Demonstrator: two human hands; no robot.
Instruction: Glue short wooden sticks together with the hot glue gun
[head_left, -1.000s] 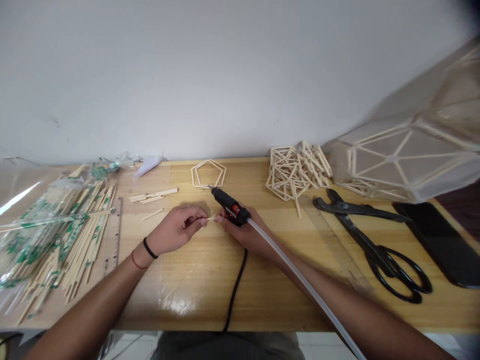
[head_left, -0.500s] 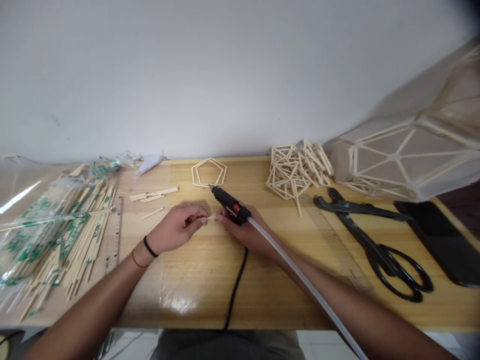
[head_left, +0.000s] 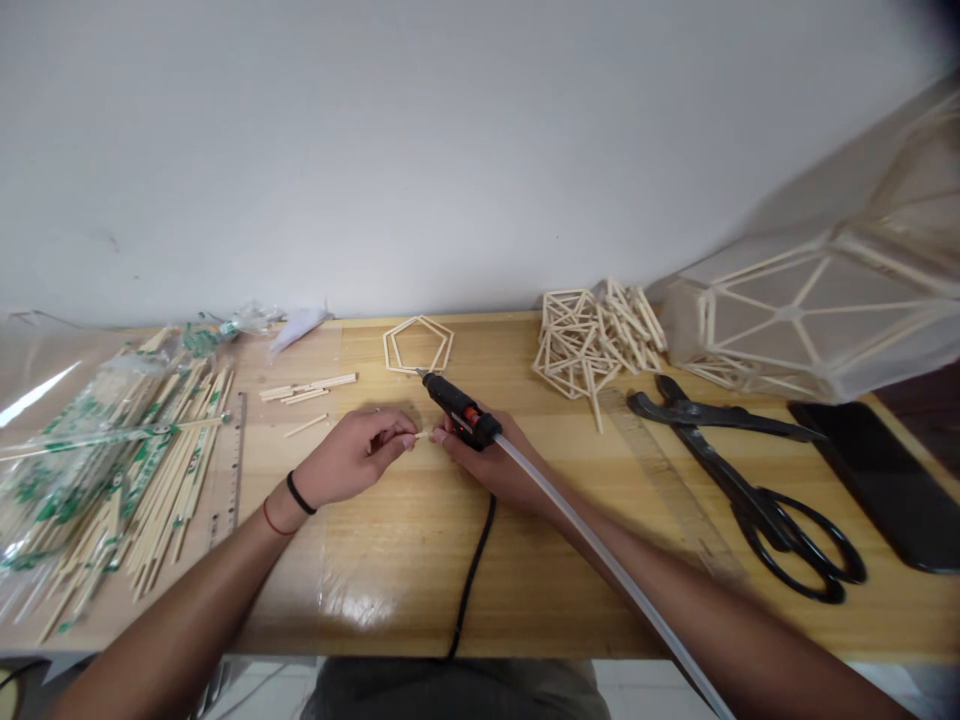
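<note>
My left hand (head_left: 367, 452) is closed, pinching a short wooden stick (head_left: 422, 435) whose end shows between my two hands. My right hand (head_left: 499, 470) grips a black hot glue gun (head_left: 461, 412) with a clear glue stick (head_left: 600, 550) trailing from its back. My right fingertips also touch the far end of the short stick. The gun's nozzle points up and left, close to the front edge of a wooden stick pentagon (head_left: 389, 355) lying by the wall. Several cut sticks (head_left: 307, 388) lie beyond my left hand.
Bagged chopsticks (head_left: 142, 460) and a clear ruler (head_left: 231, 470) lie at left. On the right are a pile of stick frames (head_left: 581, 345), black shears (head_left: 720, 480), a phone (head_left: 877, 480) and a large covered stick structure (head_left: 802, 310). A black cord (head_left: 474, 580) crosses the front table edge.
</note>
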